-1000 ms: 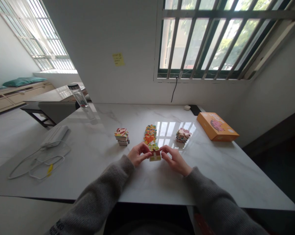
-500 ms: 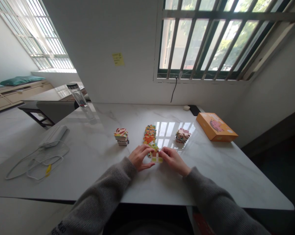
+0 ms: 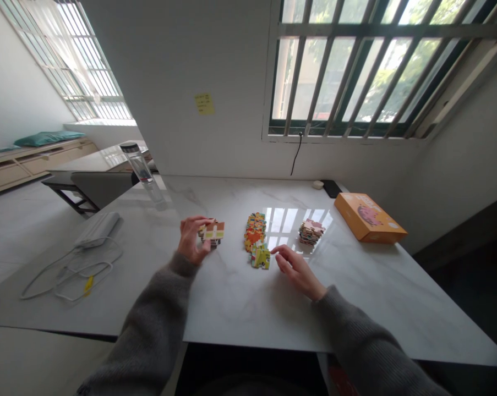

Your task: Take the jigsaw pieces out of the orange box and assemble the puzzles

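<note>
My left hand (image 3: 194, 240) pinches a brown, white and green puzzle piece (image 3: 214, 231) between thumb and fingers, right at the left stack of puzzle pieces (image 3: 215, 243), which it largely hides. Whether the piece rests on the stack, I cannot tell. In the middle lies an overlapping row of colourful puzzle pieces (image 3: 254, 237), with a green piece (image 3: 260, 257) at its near end. Just right of that green piece, my right hand (image 3: 296, 269) holds nothing, its index finger stretched toward it and the other fingers loosely bent. Another stack of puzzle pieces (image 3: 311, 232) stands to the right.
An orange box (image 3: 367, 217) lies at the right of the white table (image 3: 231, 308), near a black phone-like object (image 3: 331, 188) and a small white object (image 3: 318, 185). To the left are a white device (image 3: 97, 230) with a looped cable and a clear bottle (image 3: 137, 163).
My left hand has moved left from the middle row to the left stack, carrying the brown, white and green piece. My right hand has let go of that piece and stays beside the row.
</note>
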A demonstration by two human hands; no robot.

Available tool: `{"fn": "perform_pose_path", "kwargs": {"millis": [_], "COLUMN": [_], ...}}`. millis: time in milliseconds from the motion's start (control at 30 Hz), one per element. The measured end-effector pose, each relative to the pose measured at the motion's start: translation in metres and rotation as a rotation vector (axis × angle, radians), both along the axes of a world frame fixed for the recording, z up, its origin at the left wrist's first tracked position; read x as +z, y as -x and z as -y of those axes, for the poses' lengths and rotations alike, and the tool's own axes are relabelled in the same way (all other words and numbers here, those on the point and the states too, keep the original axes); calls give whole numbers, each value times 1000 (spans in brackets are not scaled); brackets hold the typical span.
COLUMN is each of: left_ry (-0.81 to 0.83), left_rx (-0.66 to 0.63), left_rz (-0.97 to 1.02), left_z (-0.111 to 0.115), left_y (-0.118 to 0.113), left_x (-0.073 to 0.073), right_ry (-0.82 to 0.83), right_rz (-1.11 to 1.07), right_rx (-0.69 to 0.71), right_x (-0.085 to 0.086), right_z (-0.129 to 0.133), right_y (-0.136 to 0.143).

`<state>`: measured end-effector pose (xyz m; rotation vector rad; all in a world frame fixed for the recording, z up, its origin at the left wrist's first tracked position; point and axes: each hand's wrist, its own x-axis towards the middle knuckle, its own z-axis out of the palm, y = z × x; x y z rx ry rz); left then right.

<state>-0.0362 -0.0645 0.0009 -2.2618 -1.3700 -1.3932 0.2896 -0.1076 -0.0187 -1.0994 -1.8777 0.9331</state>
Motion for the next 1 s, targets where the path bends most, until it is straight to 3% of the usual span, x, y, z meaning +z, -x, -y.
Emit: {"fn": "perform_pose_path", "kwargs": {"millis": [133,233,367,633,700,867,1000], "left_ry": [10,68,122,234,269,363,433], "left_rx": [124,154,134,40,-44,-239,-265], "left_rz": [-24,-58,-59,19,181,875,1109], "left_z": [-27,-42,-51,-47,-48,-47,-41], "left_y": [39,56,59,52,48,16,-13], "left_x": [-8,-19,-29,-34,-37,-37,-30], "right_ry": [-4,-5,1,12,10,11,7], "right_rz": [29,35,36,19,20,22,13], "right_rx": [13,10,6,-1,2,6,17], "right_x": [4,5,4,3,3,4,3], "right_z": [2,2,1,1,2,2,2], "right_y": [2,2,1,1,1,2,2]}}
